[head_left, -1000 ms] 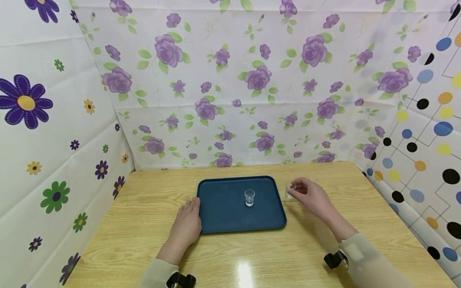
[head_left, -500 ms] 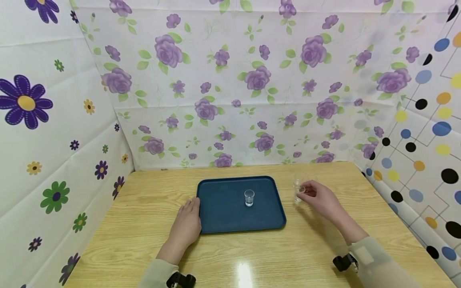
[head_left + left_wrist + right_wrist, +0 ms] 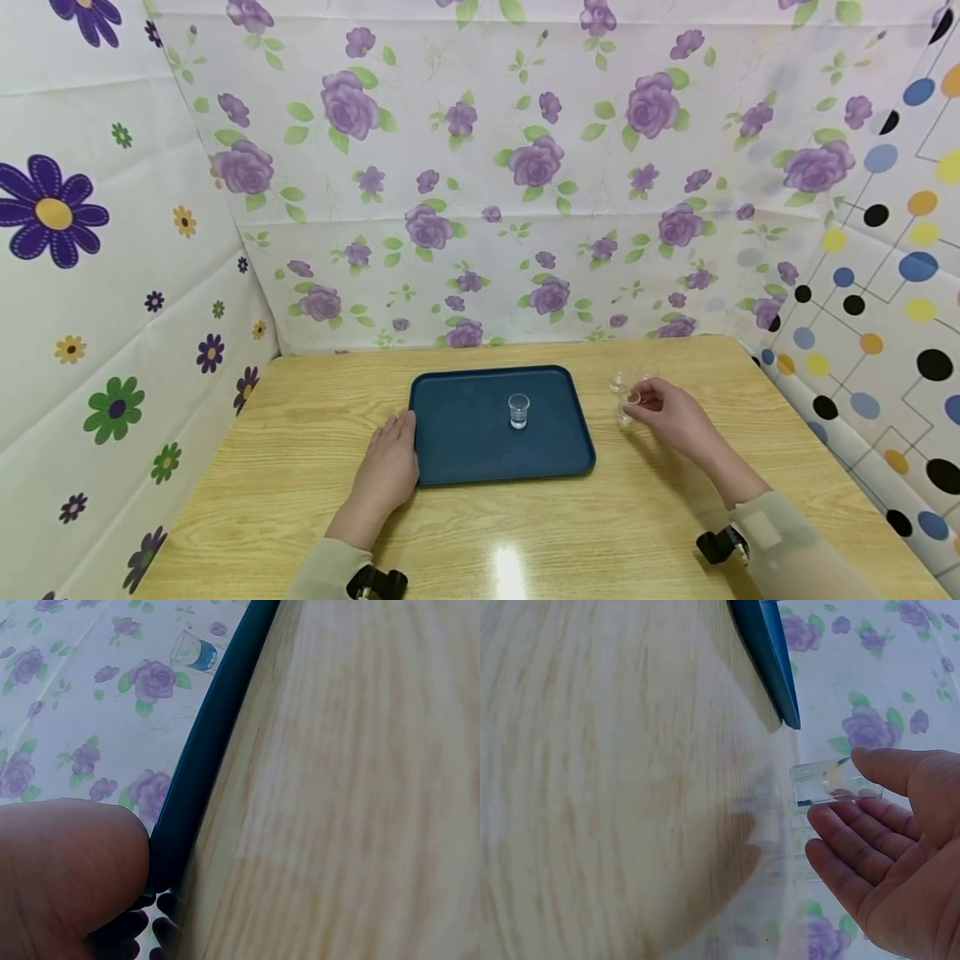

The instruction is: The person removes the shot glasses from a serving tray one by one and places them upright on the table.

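Observation:
A dark blue rectangular tray (image 3: 465, 437) lies on the table, with one clear shot glass (image 3: 518, 412) upright right of its middle. My left hand (image 3: 388, 462) rests along the tray's left edge, fingers fairly straight. Beyond the tray's right edge, my right hand (image 3: 678, 421) pinches a second shot glass (image 3: 626, 412) between thumb and fingers. In the right wrist view this pinched glass (image 3: 810, 784) has its base close to the tabletop; whether it touches is hard to tell. Just behind it stand faint clear glasses (image 3: 619, 379), partly overlapping one another.
The wooden table (image 3: 480, 525) ends at a back wall hung with purple-flowered cloth (image 3: 536, 162). Patterned cloths also close off both sides. A light reflection shows near the table's front.
My right hand has drawn a little rightward, away from the tray, with the shot glass in its pinch. The glasses behind have come into view. My left hand and the tray stay put.

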The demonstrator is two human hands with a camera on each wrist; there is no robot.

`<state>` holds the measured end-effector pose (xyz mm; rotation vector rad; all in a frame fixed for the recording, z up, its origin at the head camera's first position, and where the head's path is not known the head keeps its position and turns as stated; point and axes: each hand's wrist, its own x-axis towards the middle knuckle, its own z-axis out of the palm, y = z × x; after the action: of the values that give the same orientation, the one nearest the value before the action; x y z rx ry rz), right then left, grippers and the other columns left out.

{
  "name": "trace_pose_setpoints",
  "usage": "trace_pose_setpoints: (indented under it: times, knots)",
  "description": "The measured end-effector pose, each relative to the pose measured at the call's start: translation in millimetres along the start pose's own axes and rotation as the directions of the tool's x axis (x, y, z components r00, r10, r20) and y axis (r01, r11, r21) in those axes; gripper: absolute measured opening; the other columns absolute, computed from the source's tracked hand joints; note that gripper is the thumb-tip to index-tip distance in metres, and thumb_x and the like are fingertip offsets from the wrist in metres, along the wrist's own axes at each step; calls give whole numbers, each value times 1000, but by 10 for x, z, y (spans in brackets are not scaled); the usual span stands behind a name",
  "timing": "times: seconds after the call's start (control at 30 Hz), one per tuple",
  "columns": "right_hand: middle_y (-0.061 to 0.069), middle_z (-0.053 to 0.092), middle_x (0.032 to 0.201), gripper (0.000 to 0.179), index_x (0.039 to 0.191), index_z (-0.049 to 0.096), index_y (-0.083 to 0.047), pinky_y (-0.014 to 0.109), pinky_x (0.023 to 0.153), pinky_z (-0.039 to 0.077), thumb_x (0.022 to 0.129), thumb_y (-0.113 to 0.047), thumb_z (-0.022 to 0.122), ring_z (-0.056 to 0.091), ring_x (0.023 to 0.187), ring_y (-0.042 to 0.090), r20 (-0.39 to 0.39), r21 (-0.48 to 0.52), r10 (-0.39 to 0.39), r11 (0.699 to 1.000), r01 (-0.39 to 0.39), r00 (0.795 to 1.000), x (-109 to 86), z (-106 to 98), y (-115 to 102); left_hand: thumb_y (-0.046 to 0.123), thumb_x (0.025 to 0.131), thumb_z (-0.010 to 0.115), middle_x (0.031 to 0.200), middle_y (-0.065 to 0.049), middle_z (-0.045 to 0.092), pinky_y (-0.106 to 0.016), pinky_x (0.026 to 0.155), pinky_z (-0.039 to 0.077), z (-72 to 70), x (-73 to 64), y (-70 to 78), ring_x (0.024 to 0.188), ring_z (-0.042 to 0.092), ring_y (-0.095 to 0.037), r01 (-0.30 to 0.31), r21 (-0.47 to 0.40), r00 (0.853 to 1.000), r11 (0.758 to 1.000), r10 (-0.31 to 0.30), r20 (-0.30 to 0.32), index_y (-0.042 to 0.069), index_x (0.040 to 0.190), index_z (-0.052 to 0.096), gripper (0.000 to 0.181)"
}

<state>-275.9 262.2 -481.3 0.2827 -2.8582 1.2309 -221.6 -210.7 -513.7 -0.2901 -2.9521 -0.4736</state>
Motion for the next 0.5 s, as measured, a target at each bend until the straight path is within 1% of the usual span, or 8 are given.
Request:
trace_pose_setpoints:
  times: [0.3, 0.5]
  knots:
    - [16, 73, 126, 43, 137, 65, 1, 53, 97, 64, 109, -31, 75, 71, 119, 36, -3, -6, 17, 1000, -17, 1000, 5, 14, 81, -1, 111, 53, 167, -32, 44, -63, 131, 32, 10, 10, -2, 158, 38, -49, 4, -4, 1000, 1000, -4, 4, -14, 162, 43, 54]
    - [18, 72, 130, 46, 139, 64, 2, 54, 100, 63, 109, -32, 75, 71, 121, 38, 0, 8, 19, 1000, -19, 1000, 20, 38, 150, -2, 110, 52, 167, -32, 44, -64, 131, 31, 10, 2, -7, 158, 38, -49, 5, -7, 1000, 1000, -5, 4, -14, 162, 43, 54]
